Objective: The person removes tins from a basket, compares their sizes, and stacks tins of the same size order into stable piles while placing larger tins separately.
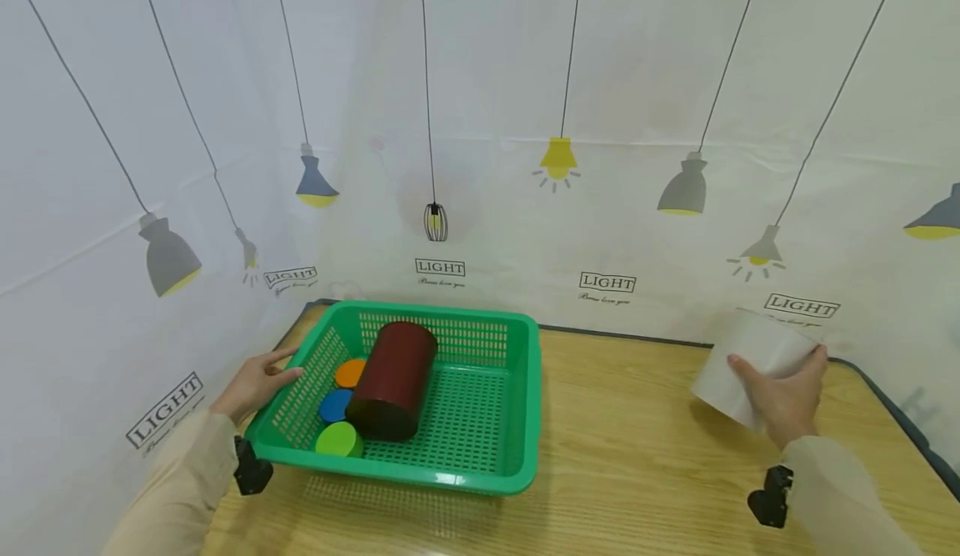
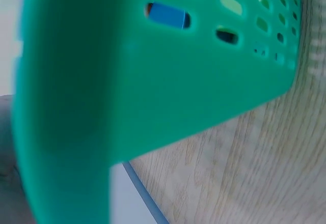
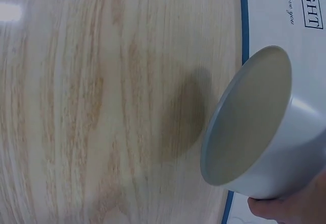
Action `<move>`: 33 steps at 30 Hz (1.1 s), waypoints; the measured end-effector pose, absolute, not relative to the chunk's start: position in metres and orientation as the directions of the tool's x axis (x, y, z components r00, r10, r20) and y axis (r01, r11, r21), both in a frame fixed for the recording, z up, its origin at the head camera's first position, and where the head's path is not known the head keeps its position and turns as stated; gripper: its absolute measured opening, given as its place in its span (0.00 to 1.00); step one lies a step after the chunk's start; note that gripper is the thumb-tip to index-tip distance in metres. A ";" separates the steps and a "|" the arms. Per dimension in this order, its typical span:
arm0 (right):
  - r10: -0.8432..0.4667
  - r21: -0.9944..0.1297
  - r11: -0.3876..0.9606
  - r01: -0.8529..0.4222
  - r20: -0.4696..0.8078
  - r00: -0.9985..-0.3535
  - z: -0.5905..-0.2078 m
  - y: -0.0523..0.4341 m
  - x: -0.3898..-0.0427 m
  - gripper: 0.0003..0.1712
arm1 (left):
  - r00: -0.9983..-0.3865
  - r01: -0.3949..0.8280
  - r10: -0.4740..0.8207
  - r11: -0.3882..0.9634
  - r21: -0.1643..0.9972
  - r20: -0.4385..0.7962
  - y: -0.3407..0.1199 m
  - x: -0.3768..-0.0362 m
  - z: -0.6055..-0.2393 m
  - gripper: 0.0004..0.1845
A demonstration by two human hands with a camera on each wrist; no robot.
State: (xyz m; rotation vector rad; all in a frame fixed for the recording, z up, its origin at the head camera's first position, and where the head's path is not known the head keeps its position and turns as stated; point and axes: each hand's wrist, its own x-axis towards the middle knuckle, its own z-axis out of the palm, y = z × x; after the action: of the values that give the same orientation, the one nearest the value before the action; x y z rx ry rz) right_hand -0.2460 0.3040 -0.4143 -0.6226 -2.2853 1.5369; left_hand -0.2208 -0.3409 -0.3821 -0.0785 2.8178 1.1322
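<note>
Hidden, cropped and blurred parts

Left wrist view: green perforated plastic basket (image 2: 153,91) fills the frame out of focus, cut by top and left edges; left hand hardly visible. Head view: dark red cylindrical canister (image 1: 392,381) covers parts of the orange (image 1: 349,373) and blue round lids (image 1: 333,406). Right wrist view: right hand (image 3: 295,206) cropped to a sliver under the white cylindrical container (image 3: 257,127)

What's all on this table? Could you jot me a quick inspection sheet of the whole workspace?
Surface: light wooden table, blue-edged.
Job's things: white cylindrical container, held tilted above the table; green perforated plastic basket.
Clutter: in the basket, a dark red cylinder on its side beside orange, blue and green round lids.
Grippers: right hand grips the container; left hand touches the basket's left wall.
Cables: nothing seen.
Surroundings: white lamp-print curtain.
</note>
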 end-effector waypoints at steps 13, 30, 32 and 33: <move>0.443 -0.922 0.385 0.039 0.148 -0.884 -0.426 0.302 -0.245 0.64 | -0.994 -0.075 -0.001 0.746 0.662 -0.112 -0.342 -0.221 -0.382 0.33; 0.378 -0.919 0.384 -0.087 0.243 -0.894 -0.478 0.325 -0.244 0.65 | -0.995 -0.072 -0.007 0.719 0.691 -0.096 -0.342 -0.219 -0.386 0.32; 0.376 -0.911 0.400 -0.104 0.266 -0.888 -0.490 0.331 -0.248 0.65 | -0.995 -0.074 -0.008 0.724 0.685 -0.099 -0.342 -0.220 -0.386 0.32; 0.374 -0.911 0.398 -0.108 0.269 -0.887 -0.490 0.331 -0.248 0.65 | -0.995 -0.077 -0.010 0.724 0.686 -0.101 -0.342 -0.220 -0.386 0.32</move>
State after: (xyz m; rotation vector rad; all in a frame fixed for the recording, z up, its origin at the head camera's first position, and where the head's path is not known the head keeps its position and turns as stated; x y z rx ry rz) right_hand -0.2476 0.3308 -0.4904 -0.2282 -2.2262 1.4981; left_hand -0.2200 -0.3418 -0.3858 -0.0719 2.8325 1.1333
